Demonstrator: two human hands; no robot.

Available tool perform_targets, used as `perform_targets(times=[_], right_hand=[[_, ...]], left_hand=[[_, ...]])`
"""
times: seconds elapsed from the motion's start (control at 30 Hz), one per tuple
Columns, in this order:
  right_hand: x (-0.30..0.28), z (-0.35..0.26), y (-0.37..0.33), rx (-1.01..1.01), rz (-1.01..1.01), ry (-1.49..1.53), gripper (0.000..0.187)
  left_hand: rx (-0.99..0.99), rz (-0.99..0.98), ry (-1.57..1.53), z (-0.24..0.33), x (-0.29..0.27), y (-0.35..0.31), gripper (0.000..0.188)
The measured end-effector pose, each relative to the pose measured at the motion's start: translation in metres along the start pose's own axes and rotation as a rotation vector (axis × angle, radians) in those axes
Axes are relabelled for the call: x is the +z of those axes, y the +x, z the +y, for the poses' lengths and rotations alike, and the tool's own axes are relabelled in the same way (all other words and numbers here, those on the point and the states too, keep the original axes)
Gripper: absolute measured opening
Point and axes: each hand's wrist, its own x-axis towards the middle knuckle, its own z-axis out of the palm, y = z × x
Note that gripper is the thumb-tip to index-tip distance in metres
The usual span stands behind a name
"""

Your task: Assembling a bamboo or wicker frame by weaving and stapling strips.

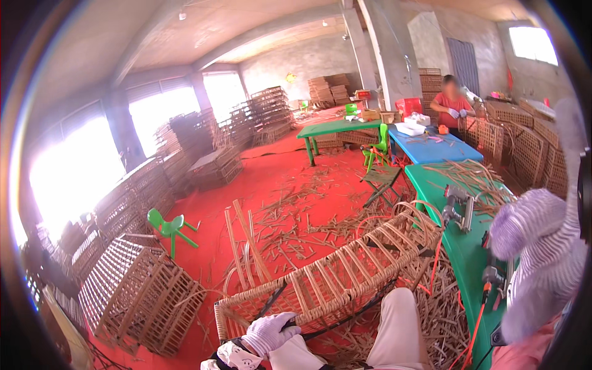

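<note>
A long woven rattan frame (333, 277), with wrapped crossbars and dark metal struts, leans slantwise beside my legs. My left hand (271, 333), in a pale striped glove, grips its near edge with curled fingers. Raised at the far right is my right hand (524, 225), gloved in striped fabric, close to the camera and blurred; its fingers are not clear, nor whether it holds anything. It is nearest to the green table (441, 185), where a metal air nailer (459, 206) lies. A second air tool (492, 277) with an orange hose rests nearer to me.
Cane scraps (431, 308) litter the red floor (246, 185). Left stand a slatted crate (142, 296) and a small green chair (171, 228). A folding stool (381, 182) is ahead. Stacked woven panels line the windows. A person in red (453, 105) works beyond a blue table (431, 145).
</note>
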Motion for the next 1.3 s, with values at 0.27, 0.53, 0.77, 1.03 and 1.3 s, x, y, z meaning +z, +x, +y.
perform_targets(times=[0.27,0.53,0.77,1.03,1.3], right_hand=[[0.046,0.004,-0.029,0.150,-0.103,0.099,0.088],[0.060,0.006,-0.039,0.182,-0.152,0.094,0.080],[0.055,0.001,-0.035,0.196,-0.178,0.091,0.073],[0.044,0.009,-0.039,0.208,-0.147,0.075,0.064],[0.051,0.013,-0.037,0.218,-0.164,0.081,0.056]], left_hand=[[0.051,0.094,0.053,0.002,-0.001,-0.009,0.041],[0.160,0.311,0.055,-0.017,0.017,-0.020,0.037],[0.181,0.352,0.009,-0.008,0.012,-0.025,0.035],[0.209,0.359,0.021,-0.010,0.016,-0.019,0.035],[0.136,0.197,0.017,-0.017,0.008,-0.014,0.038]])
